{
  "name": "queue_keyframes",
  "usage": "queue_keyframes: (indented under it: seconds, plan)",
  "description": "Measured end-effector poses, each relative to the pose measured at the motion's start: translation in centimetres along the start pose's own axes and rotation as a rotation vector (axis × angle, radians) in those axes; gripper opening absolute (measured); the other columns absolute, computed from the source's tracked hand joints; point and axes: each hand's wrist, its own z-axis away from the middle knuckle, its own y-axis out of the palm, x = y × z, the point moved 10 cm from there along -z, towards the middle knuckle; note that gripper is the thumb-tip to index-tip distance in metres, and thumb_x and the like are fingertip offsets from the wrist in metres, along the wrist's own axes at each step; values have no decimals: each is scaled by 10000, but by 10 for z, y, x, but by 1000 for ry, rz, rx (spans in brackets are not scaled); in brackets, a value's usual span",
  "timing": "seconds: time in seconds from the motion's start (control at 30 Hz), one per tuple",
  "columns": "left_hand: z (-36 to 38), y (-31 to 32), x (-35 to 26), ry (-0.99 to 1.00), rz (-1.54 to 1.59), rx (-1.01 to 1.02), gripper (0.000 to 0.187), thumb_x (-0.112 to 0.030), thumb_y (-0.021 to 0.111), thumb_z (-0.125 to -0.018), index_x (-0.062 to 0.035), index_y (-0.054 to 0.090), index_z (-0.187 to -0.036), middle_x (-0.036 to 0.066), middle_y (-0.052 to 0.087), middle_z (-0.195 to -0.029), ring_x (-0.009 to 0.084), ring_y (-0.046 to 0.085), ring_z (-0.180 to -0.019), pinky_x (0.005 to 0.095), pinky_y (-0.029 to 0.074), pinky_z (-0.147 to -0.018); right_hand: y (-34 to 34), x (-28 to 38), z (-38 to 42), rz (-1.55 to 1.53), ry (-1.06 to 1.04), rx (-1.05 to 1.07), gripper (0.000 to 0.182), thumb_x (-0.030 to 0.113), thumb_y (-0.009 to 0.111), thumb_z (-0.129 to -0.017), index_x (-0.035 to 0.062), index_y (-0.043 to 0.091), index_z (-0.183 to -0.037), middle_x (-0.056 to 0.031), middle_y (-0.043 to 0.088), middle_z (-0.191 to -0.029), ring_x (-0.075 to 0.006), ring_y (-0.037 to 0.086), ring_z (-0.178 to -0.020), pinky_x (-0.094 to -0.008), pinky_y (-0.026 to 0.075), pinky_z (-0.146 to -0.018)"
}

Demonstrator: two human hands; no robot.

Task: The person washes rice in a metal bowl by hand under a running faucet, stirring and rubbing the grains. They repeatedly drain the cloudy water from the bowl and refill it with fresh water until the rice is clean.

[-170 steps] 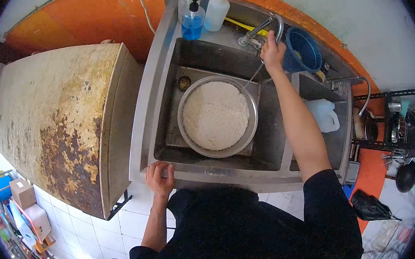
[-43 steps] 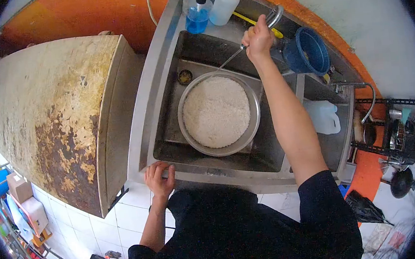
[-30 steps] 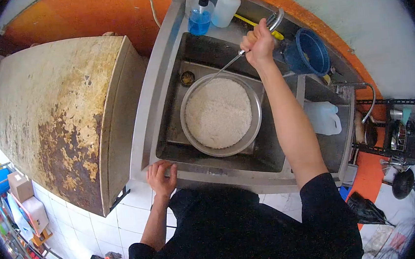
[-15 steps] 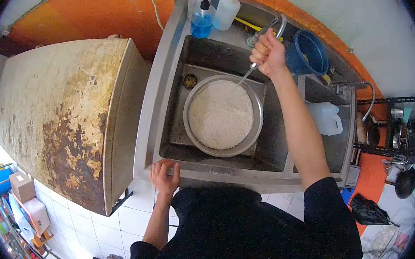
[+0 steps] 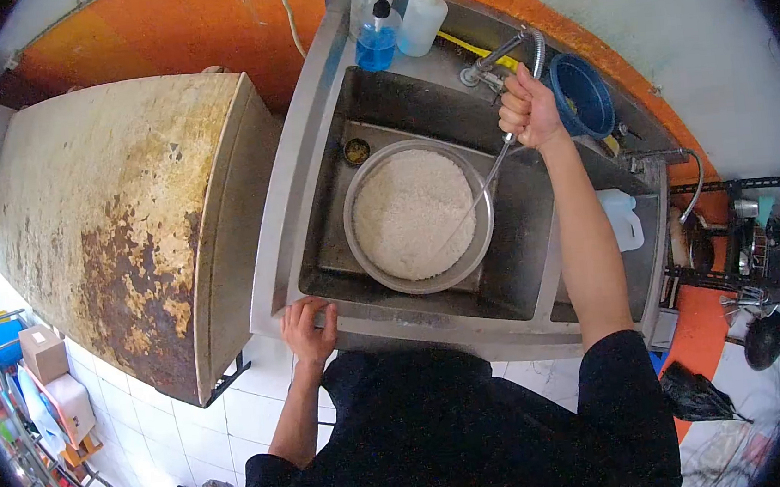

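Note:
My right hand (image 5: 530,115) is wrapped round a flexible metal faucet spout (image 5: 537,50) at the back right of the sink. A thin stream of water (image 5: 487,189) runs from its tip, slanting down and left into a round metal bowl (image 5: 354,251). White rice grains (image 5: 415,209) fill much of that bowl, which rests in the left sink basin (image 5: 324,180). On the sink's front edge (image 5: 397,322) my left hand (image 5: 308,329) lies with its fingers resting over the rim, holding nothing.
Soap bottles, one with blue liquid (image 5: 377,48) and a white one (image 5: 422,20), stand on the back ledge. A blue bucket (image 5: 583,97) sits behind the right hand. To the right is a translucent jug (image 5: 624,218). A rusty, peeling cabinet (image 5: 129,229) borders the sink's left.
My right hand has moved right and slightly down with the spout. The water now lands nearer the front of the rice. My left hand stays on the edge.

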Motion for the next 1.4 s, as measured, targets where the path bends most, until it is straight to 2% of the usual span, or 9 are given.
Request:
queue_keyframes:
  seconds: [0.27,0.37,0.47,0.57,0.67,1.07,1.27,1.4]
  plan:
    - [0,2,2,0,10,-2,122,-178,690,-695,-119,599,-752,24,597,-827,215,559,-781,341,393,-672,-5,2,-2,-19,-48,-32,477,478,414,-892,183,297,-536,66,185,-437,-77,176,-368,-238,154,-356]
    - [-2,0,-2,1,11,1,125,-177,691,-695,-118,599,-754,25,597,-836,214,560,-785,340,393,-673,7,0,-7,-103,-109,21,486,466,343,-922,168,288,-542,65,181,-436,-73,161,-360,-234,165,-349]
    - [1,4,2,-3,-6,24,121,-171,691,-695,-119,599,-755,24,597,-843,214,563,-790,341,394,-673,17,0,-8,-134,-154,4,488,468,342,-922,168,285,-542,65,178,-444,-73,156,-369,-236,162,-356]
    - [-1,1,-1,-4,8,-1,115,-166,689,-696,-122,599,-753,23,597,-844,218,565,-793,344,399,-684,18,0,-12,-147,-179,6,487,471,343,-921,169,282,-544,65,173,-450,-71,152,-375,-236,156,-359]
    - [-1,1,0,-19,1,11,111,-164,687,-697,-125,599,-754,24,596,-837,219,566,-789,344,407,-692,22,-2,-15,-133,-182,12,485,487,403,-893,180,286,-537,62,177,-443,-82,169,-386,-246,165,-373]
    - [0,2,0,-2,-7,7,126,-187,693,-703,-122,599,-756,28,594,-825,223,564,-773,346,420,-675,27,-3,-21,-157,-217,9,475,485,407,-894,176,302,-548,60,189,-451,-78,178,-384,-246,168,-371]
    - [-1,1,-1,7,12,0,120,-173,692,-701,-119,600,-755,32,595,-816,225,559,-762,347,417,-668,26,-3,-15,-77,-137,23,469,478,402,-897,178,303,-551,63,185,-445,-77,169,-367,-242,154,-361]
    - [-1,1,-1,14,10,-3,119,-168,692,-699,-118,600,-755,32,597,-817,224,558,-766,343,415,-669,13,-4,-3,-54,-30,42,477,455,335,-929,172,283,-548,72,179,-437,-60,153,-355,-225,161,-345]
